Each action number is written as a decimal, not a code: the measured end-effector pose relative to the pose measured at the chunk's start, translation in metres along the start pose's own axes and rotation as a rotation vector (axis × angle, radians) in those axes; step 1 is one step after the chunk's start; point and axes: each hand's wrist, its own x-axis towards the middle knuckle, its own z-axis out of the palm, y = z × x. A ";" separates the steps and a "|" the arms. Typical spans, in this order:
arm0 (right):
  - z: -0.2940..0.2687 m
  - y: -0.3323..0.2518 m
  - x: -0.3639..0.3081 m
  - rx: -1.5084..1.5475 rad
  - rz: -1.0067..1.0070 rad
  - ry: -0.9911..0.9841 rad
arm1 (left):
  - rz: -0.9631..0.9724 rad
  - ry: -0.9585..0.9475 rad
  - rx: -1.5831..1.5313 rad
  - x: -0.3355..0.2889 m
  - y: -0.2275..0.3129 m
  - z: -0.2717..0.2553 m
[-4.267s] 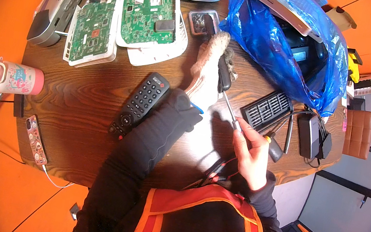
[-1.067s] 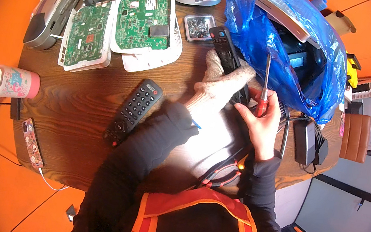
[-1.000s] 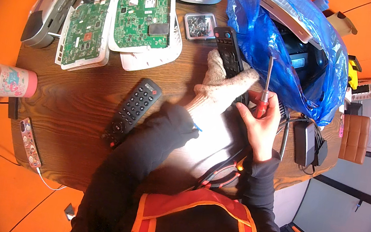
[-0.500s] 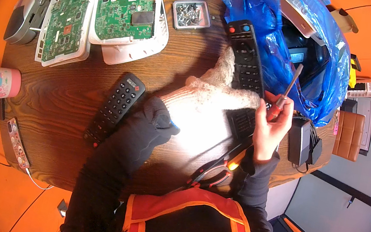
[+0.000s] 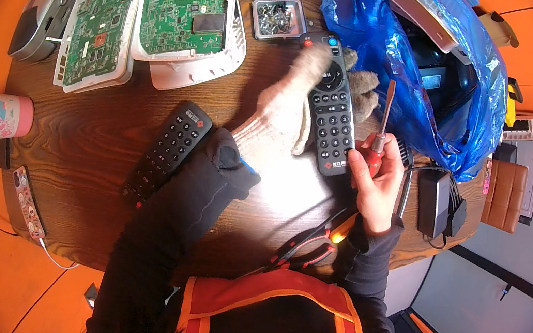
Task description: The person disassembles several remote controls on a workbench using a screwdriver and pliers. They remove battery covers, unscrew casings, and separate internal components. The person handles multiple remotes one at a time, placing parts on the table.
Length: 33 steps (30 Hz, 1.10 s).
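Head view: my gloved left hand [image 5: 284,104] grasps a remote [image 5: 333,120], one o'clock of centre, now facing me more squarely. My right hand [image 5: 379,189] grips the screwdriver [image 5: 379,141], swung from one o'clock to twelve.

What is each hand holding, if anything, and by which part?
The gloved left hand grips a black remote around its upper part, thumb across the button face. The bare right hand holds a screwdriver by its red handle.
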 end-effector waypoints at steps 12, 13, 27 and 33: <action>0.011 -0.005 -0.004 -0.622 -0.217 0.102 | 0.030 0.207 0.134 0.004 0.002 -0.006; 0.010 -0.005 -0.005 -0.598 -0.155 0.107 | 0.047 0.211 0.119 0.003 0.001 -0.005; -0.011 -0.006 -0.001 -0.150 -0.067 0.017 | 0.000 -0.002 0.144 -0.006 -0.003 0.000; -0.007 0.001 0.000 -0.336 -0.175 0.081 | -0.015 0.022 0.224 -0.008 -0.002 0.001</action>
